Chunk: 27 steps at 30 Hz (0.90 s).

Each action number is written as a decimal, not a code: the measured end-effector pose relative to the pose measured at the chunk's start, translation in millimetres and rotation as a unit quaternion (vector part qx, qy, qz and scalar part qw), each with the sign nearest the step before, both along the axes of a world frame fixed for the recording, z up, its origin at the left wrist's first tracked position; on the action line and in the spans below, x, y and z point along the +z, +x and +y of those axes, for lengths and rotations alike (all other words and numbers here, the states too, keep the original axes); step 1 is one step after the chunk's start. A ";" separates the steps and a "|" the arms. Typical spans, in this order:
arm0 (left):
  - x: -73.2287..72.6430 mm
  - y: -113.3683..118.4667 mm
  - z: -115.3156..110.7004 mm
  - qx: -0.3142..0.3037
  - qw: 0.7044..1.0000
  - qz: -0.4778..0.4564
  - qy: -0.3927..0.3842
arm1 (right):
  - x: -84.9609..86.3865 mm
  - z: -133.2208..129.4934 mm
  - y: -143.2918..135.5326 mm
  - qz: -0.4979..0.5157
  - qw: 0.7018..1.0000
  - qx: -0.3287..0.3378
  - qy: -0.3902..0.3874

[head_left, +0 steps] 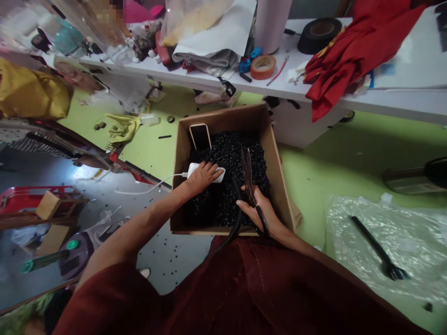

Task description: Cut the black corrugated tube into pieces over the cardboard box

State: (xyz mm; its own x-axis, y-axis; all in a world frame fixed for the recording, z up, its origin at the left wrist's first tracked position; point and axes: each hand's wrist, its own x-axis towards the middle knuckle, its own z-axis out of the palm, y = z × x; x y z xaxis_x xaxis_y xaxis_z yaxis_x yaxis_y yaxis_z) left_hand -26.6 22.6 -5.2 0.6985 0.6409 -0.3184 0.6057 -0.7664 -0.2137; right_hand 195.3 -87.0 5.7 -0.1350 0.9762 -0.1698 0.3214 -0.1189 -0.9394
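A cardboard box [286, 195] stands against my front, holding a heap of small shiny black pieces [226, 144]. My left hand [206, 174] lies with fingers stretched over a white power bank [193, 168], which has a white cable [153, 186] plugged into its left end. In my right hand [263, 209] is a pair of scissors [247, 174] with dark handles, blades pointing away from me and slightly parted. Leaning at the box's far left corner is a phone [200, 136] with a dark screen and pale frame. A black strip near my right hand is partly hidden.
Beyond the box runs a white shelf [387, 100] with orange tape [263, 67], black tape [319, 35] and red cloth [349, 60]. Clear plastic [415, 232] with a black tool [379, 246] lies right. A yellow-green cloth [122, 128] lies left.
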 end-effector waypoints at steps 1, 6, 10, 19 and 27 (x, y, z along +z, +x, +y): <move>1.2 -1.7 0.0 -0.005 1.000 0.003 0.001 | 0.6 0.2 0.0 -0.003 1.000 0.000 0.003; -13.5 -11.3 8.4 0.004 0.999 0.032 -0.018 | 2.2 0.4 0.2 -0.003 1.000 0.003 0.007; -31.1 -15.7 14.4 0.017 0.999 0.048 -0.011 | 2.4 0.3 0.9 0.005 1.000 0.010 0.001; -31.7 -3.6 25.1 0.098 0.992 0.036 -0.073 | 4.6 0.7 0.1 0.011 1.000 0.005 0.003; -38.3 -0.4 25.9 0.159 0.984 -0.041 -0.075 | 1.6 0.9 0.0 0.011 1.000 0.000 -0.004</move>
